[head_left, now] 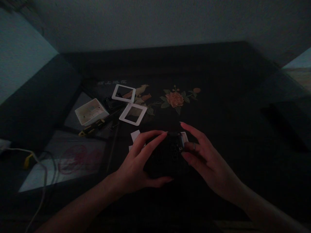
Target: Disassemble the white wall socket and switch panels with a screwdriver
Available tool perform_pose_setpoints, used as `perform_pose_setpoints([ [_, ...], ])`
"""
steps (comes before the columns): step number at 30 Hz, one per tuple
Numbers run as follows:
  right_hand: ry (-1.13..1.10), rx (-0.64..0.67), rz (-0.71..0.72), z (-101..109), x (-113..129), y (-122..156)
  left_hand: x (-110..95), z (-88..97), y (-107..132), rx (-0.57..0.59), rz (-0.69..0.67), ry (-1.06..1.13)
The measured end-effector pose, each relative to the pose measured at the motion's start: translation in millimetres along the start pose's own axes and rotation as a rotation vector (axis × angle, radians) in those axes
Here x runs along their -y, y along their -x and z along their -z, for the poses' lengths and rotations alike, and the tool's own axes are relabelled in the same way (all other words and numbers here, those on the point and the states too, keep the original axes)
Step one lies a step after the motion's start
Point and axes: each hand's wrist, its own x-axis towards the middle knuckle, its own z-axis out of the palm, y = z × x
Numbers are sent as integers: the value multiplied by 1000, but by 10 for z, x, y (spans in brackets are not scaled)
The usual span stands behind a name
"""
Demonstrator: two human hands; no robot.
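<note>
In dim light both my hands hold a small black block-shaped part (170, 152) just above a dark table with a flower pattern (175, 98). My left hand (138, 161) wraps its left side, fingers curved over the top and thumb underneath. My right hand (201, 155), a ring on one finger, pinches its right edge, the forefinger stretched forward. Small white pieces (135, 135) lie on the table just behind the part, partly hidden by my fingers.
Two white square frames (123, 93) (133, 114) lie at the back left, next to a white box (91, 111) and a yellow-and-black tool (93, 127). A printed sheet (73, 161) and cables (36, 161) lie at the left. A dark object (286, 123) sits at the right.
</note>
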Motion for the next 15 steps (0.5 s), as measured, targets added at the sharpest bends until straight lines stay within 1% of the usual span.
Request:
perform_pose_setpoints([
  [4, 110, -30, 60, -7, 15, -2, -2, -5, 1, -15, 2, -14],
  [10, 157, -63, 68, -10, 32, 1, 2, -10, 2, -15, -25, -33],
  [15, 242, -116, 136, -31, 14, 16, -13, -27, 2, -21, -46, -42],
])
